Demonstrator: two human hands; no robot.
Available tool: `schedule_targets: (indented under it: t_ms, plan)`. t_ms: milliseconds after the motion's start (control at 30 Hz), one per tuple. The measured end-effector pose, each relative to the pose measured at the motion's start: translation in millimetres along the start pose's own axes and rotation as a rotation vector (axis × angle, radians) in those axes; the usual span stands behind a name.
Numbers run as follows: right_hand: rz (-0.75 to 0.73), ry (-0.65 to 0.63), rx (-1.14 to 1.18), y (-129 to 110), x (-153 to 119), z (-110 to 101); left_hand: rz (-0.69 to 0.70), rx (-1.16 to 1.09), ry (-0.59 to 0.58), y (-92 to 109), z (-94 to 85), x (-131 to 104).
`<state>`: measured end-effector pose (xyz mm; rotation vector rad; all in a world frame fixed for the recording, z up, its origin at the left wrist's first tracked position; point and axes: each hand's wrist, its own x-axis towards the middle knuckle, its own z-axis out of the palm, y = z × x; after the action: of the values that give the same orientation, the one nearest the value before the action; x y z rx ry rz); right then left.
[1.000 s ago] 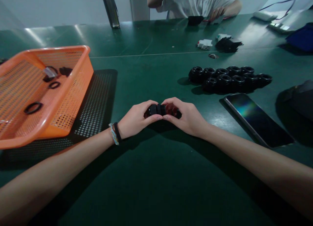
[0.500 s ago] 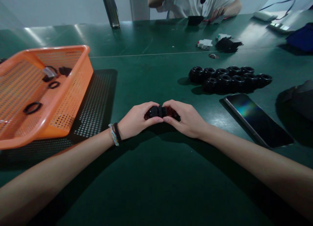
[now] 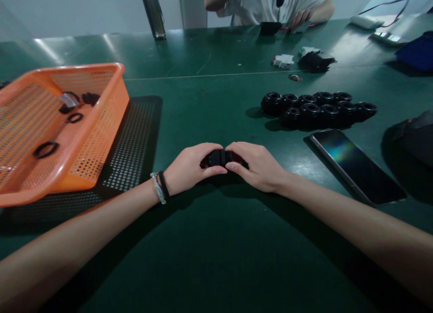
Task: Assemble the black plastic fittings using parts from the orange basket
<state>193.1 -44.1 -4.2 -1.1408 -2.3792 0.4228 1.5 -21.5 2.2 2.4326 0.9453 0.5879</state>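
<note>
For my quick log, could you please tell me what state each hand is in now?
Left hand: closed, holding the left end of a black cylindrical assembly.
Right hand: closed, holding its right end.

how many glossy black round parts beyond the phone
10 glossy black round-topped parts: five in the back row, five in the front, beyond the flat black phone. Some may be hidden.

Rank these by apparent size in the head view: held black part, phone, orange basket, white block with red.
1. Orange basket
2. Phone
3. Held black part, partly covered
4. White block with red; farther off, real size unsure
</note>
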Motion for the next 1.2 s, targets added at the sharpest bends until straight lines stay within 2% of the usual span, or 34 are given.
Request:
schedule_targets:
  t_ms: [200, 367, 433, 633, 867, 1200]
  plan:
    - [-0.005, 0.022, 0.005, -0.3, -0.9, 0.3, 0.026, -0.002, 0.02, 0.7, -0.1, -0.6]
    - [-0.059, 0.177, 0.021, -1.1, -3.0, 3.1, -0.042, -0.12, 0.012, -0.7, -2.7, 1.1]
    - [-0.103, 0.196, 0.012, -1.3, -3.5, 4.1, -0.052, -0.152, 0.001, -1.4, -3.3, 1.3]
    - [-0.167, 0.207, -0.053, -1.1, -3.5, 5.6, -0.026, -0.096, -0.038, 0.3, -2.4, 0.8]
    - [-0.196, 0.203, -0.068, -1.3, -4.3, 5.3, 0.03, 0.013, 0.03, 0.9, 1.5, -2.1]
    - [-0.081, 0.141, 0.062, -4.3, -3.3, 3.2, 0.133, 0.173, 0.107, -3.1, 4.3, -3.2]
